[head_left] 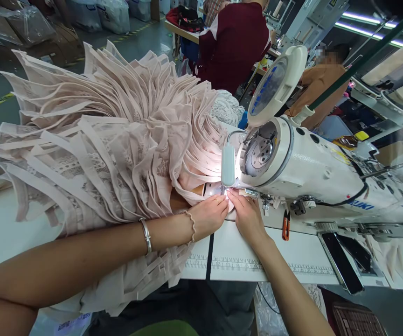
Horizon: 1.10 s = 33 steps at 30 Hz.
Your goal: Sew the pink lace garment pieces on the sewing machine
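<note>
At the needle of a white sewing machine [322, 170], my left hand [211, 214] and my right hand [249, 218] almost touch. The fingers of both are closed and pressed down on a pale pink fabric piece [231, 205], most of it covered by the hands. Left of the needle, a big heap of pale pink lace-and-mesh fabric pieces [128, 158] with narrow bands spreads over the table and hangs off its front edge. My left forearm lies across the front of this heap. A small lamp [227, 165] lights the needle area.
Orange-handled thread snips [286, 225] lie right of my right hand. A phone [339, 261] rests near the table's front edge, close to a printed ruler strip [292, 268]. Above the machine head stands a round magnifier [269, 88]. Co-workers sit beyond.
</note>
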Available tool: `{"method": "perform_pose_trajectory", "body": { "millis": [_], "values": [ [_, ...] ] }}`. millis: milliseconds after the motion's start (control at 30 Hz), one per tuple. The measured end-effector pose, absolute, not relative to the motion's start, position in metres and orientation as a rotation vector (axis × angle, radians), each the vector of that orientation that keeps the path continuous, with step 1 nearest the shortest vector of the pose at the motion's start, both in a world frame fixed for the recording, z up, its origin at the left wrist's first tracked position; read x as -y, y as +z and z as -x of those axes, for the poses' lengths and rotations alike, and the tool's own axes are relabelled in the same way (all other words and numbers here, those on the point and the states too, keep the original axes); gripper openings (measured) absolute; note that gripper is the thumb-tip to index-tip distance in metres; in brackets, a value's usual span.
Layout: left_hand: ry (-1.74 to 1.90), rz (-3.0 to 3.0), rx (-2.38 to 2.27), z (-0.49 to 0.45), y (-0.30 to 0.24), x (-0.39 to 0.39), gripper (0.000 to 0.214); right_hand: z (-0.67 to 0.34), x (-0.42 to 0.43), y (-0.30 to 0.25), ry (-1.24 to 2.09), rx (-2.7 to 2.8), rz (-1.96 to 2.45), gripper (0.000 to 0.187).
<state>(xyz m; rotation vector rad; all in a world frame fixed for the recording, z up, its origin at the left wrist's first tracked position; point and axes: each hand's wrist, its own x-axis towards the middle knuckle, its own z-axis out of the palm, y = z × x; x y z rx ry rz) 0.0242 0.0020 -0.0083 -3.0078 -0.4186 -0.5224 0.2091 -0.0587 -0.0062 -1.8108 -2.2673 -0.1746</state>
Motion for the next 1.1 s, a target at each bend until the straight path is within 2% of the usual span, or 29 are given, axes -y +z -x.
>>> {"method": "perform_pose_trajectory", "body": {
  "millis": [700, 1100],
  "values": [
    [-0.561, 2.979, 0.401, -0.024, -0.008, -0.012, 0.034, -0.204, 0.056, -0.011, -0.190, 2.181, 1.889, 0.057],
    [-0.460, 2.960, 0.444, -0.024, 0.000, -0.015, 0.034, -0.202, 0.053, -0.009, -0.232, 2.193, 2.006, 0.060]
  ]
}}
